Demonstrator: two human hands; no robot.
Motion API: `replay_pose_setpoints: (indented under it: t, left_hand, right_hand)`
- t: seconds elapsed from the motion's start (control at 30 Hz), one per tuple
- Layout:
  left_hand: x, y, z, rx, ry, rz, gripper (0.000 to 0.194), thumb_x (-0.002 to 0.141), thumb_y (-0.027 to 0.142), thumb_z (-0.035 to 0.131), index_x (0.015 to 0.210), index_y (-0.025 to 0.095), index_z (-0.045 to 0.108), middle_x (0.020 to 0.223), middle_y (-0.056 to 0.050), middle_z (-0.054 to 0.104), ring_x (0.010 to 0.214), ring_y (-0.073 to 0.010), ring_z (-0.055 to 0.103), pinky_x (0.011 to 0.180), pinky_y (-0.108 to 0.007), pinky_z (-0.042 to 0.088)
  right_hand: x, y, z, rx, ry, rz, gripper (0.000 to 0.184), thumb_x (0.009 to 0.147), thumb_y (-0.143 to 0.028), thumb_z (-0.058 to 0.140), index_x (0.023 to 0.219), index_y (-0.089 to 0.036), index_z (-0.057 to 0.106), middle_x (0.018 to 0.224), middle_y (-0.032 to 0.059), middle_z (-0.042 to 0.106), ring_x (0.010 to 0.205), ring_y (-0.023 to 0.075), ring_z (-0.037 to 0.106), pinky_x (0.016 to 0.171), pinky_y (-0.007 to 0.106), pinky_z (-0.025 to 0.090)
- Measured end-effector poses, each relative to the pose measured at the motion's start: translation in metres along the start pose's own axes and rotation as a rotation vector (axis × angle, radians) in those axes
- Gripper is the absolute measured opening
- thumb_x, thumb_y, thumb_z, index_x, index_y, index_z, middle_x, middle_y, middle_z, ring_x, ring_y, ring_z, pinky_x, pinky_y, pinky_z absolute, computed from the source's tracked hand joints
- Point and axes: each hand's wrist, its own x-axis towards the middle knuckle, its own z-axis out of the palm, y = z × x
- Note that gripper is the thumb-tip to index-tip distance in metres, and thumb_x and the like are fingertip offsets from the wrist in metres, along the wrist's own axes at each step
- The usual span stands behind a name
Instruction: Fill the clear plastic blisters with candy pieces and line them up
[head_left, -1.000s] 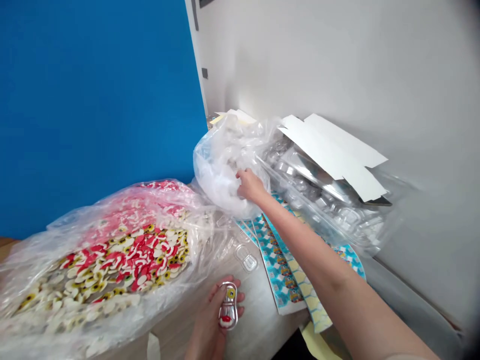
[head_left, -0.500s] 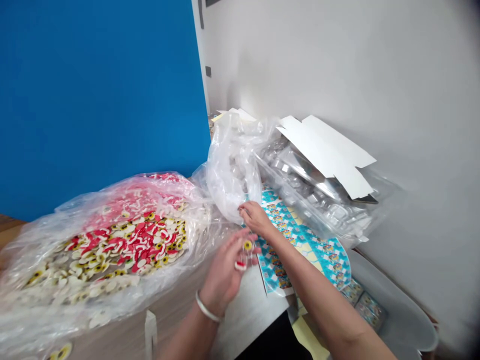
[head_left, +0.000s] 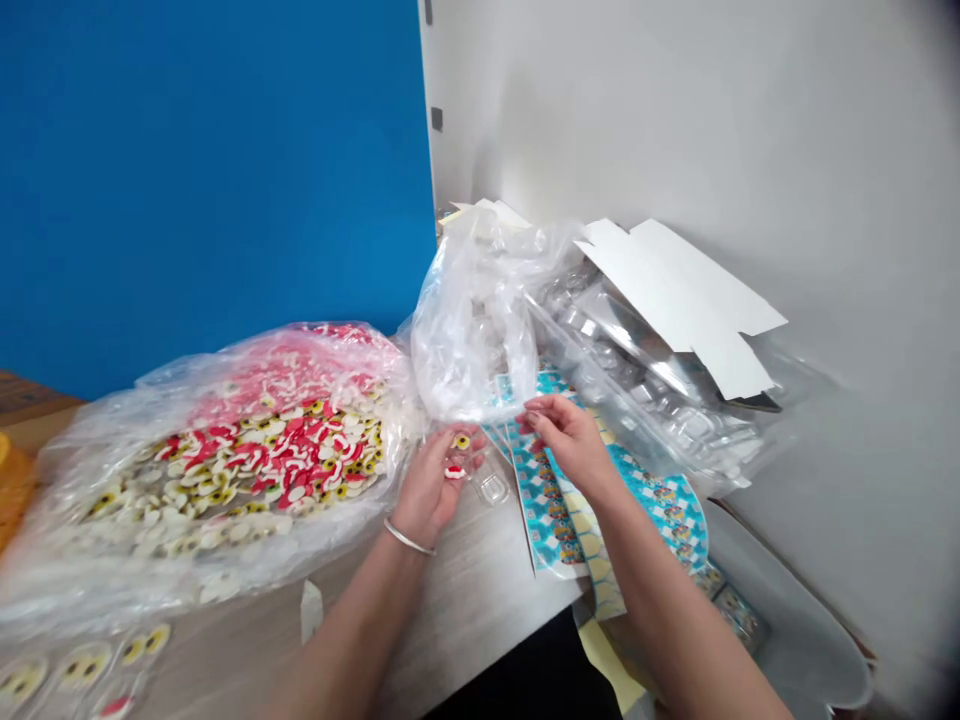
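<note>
My left hand [head_left: 431,485], with a white band on its wrist, has its fingers around a small clear plastic case. A yellow eye piece [head_left: 463,441] and a red-and-white mouth piece [head_left: 454,472] show in it. Just right of those fingers is a clear moulded plastic part [head_left: 491,486]; I cannot tell if it joins the held case. My right hand [head_left: 568,442] is closed, fingertips pinched at the lower edge of a crumpled clear bag [head_left: 442,375]. What they pinch is hidden. Beneath this hand lie blue printed sticker sheets [head_left: 546,530] and a yellowish strip [head_left: 592,545].
A large clear bag of loose red, white and yellow pieces [head_left: 292,455] covers the left. Clear plastic shells [head_left: 667,410] in a bag lie under white card [head_left: 682,290]. Filled cases [head_left: 112,665] sit front left. A grey bin [head_left: 810,610] stands right, an orange object [head_left: 11,490] left.
My right hand has moved slightly right and down. My left hand has shifted left and up with the case. The yellowish strip now shows across the blue sheets. The view has shifted.
</note>
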Motion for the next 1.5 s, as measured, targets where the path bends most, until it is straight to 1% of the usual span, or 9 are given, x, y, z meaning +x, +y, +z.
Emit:
replay_pose_setpoints:
  t: [0.2, 0.43, 0.67, 0.83, 0.97, 1.13, 1.3, 1.4, 1.5]
  left_hand:
    - [-0.045, -0.025, -0.025, -0.017, -0.097, -0.135, 0.030, 0.092, 0.038, 0.057, 0.092, 0.011, 0.070, 0.085, -0.011, 0.073, 0.074, -0.0210, 0.069, 0.065, -0.031, 0.054]
    - [-0.086, -0.037, -0.049, -0.080, -0.131, -0.109, 0.036, 0.088, 0.046, 0.061, 0.092, 0.012, 0.071, 0.095, -0.013, 0.074, 0.096, -0.0268, 0.068, 0.080, -0.035, 0.053]
    - [-0.122, -0.014, -0.074, 0.082, -0.202, -0.044, 0.023, 0.077, 0.023, 0.071, 0.099, 0.016, 0.070, 0.093, -0.007, 0.071, 0.080, -0.0191, 0.065, 0.065, -0.027, 0.051]
    - [-0.143, 0.000, -0.110, 0.236, -0.086, -0.027, 0.028, 0.075, 0.030, 0.076, 0.099, 0.017, 0.070, 0.105, -0.010, 0.071, 0.087, -0.0208, 0.066, 0.070, -0.031, 0.053]
    - [-0.159, 0.000, -0.158, 0.389, 0.064, 0.157, 0.037, 0.077, 0.033, 0.075, 0.109, 0.016, 0.065, 0.095, -0.008, 0.072, 0.084, -0.0204, 0.067, 0.077, -0.034, 0.053]
    - [-0.188, 0.006, -0.223, 1.139, 0.560, 0.669, 0.040, 0.085, 0.028, 0.067, 0.123, 0.020, 0.056, 0.113, -0.012, 0.067, 0.104, -0.0261, 0.065, 0.092, -0.043, 0.050]
    - [-0.203, 0.027, -0.269, 1.802, 0.612, 0.869, 0.019, 0.094, 0.023, 0.056, 0.111, 0.022, 0.064, 0.116, -0.010, 0.070, 0.107, -0.0285, 0.061, 0.094, -0.045, 0.046]
    - [-0.194, 0.040, -0.289, 1.899, 0.616, 0.890, 0.018, 0.095, 0.023, 0.052, 0.107, 0.019, 0.065, 0.107, -0.011, 0.071, 0.097, -0.0281, 0.062, 0.090, -0.044, 0.047]
    - [-0.180, 0.050, -0.297, 1.930, 0.623, 0.912, 0.018, 0.094, 0.028, 0.052, 0.101, 0.018, 0.066, 0.102, -0.012, 0.071, 0.094, -0.0294, 0.062, 0.090, -0.046, 0.047]
  right_hand:
    - [-0.063, -0.027, 0.030, 0.121, -0.430, 0.156, 0.026, 0.086, -0.039, 0.063, 0.104, -0.023, 0.073, 0.070, -0.0022, 0.065, 0.054, 0.0117, 0.059, 0.047, 0.024, 0.051]
    - [-0.106, -0.010, 0.083, -0.060, -0.164, 0.088, 0.017, 0.091, -0.034, 0.059, 0.099, -0.022, 0.068, 0.080, 0.0008, 0.070, 0.069, 0.0164, 0.066, 0.058, 0.027, 0.054]
    - [-0.122, -0.015, 0.111, -0.342, -0.061, -0.204, 0.012, 0.090, -0.030, 0.062, 0.094, -0.022, 0.070, 0.087, 0.0035, 0.065, 0.077, 0.0174, 0.061, 0.073, 0.030, 0.051]
    - [-0.128, -0.008, 0.138, -0.127, -0.223, -0.013, 0.015, 0.085, -0.032, 0.066, 0.094, -0.021, 0.068, 0.082, 0.0019, 0.066, 0.070, 0.0164, 0.061, 0.067, 0.029, 0.052]
    - [-0.137, 0.003, 0.184, 0.059, -0.426, 0.152, 0.018, 0.085, -0.034, 0.063, 0.095, -0.019, 0.066, 0.076, 0.0003, 0.068, 0.066, 0.0162, 0.063, 0.061, 0.027, 0.051]
    - [-0.137, 0.006, 0.270, -0.211, -0.535, -0.068, 0.009, 0.089, -0.020, 0.057, 0.093, -0.018, 0.065, 0.079, 0.0010, 0.070, 0.071, 0.0144, 0.065, 0.067, 0.025, 0.050]
    - [-0.128, -0.014, 0.344, -0.451, -0.588, -0.298, 0.009, 0.093, -0.017, 0.058, 0.092, -0.015, 0.066, 0.088, 0.0060, 0.071, 0.082, 0.0182, 0.064, 0.075, 0.029, 0.048]
    - [-0.131, -0.026, 0.354, -0.569, -0.593, -0.396, 0.012, 0.094, -0.022, 0.059, 0.090, -0.015, 0.067, 0.091, 0.0091, 0.071, 0.086, 0.0219, 0.064, 0.074, 0.031, 0.048]
    - [-0.136, -0.033, 0.325, -0.660, -0.558, -0.485, 0.015, 0.097, -0.029, 0.055, 0.097, -0.018, 0.066, 0.096, 0.0069, 0.071, 0.088, 0.0215, 0.063, 0.074, 0.031, 0.047]
